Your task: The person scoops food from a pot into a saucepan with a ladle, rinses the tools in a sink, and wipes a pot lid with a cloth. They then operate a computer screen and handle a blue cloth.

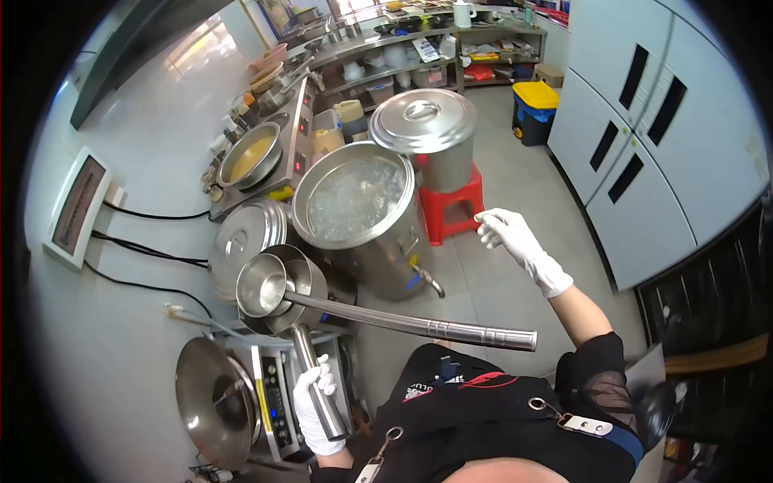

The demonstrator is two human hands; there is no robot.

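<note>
Stainless steel throughout. Left hand (pixel 316 402), white-gloved: fingers wrapped round a tubular handle (pixel 306 348); its join to the vessel is partly hidden. Long-handled ladle (pixel 262 288): bowl over the mouth of a deep steel vessel (pixel 309 274), ribbed handle end jutting right, unheld. Both sit just beside an open stockpot (pixel 378 262) of clear, bubbling liquid (pixel 354 197). Right hand (pixel 509 237), gloved: fingers loosely bent, nothing in them, over floor near a red stool (pixel 432 221). Step in hand, my reading: steadying the steelware one-handed. Next move, I judge, calls for firm wrist control, ladle kept balanced, glove clear of the stockpot rim.
</note>
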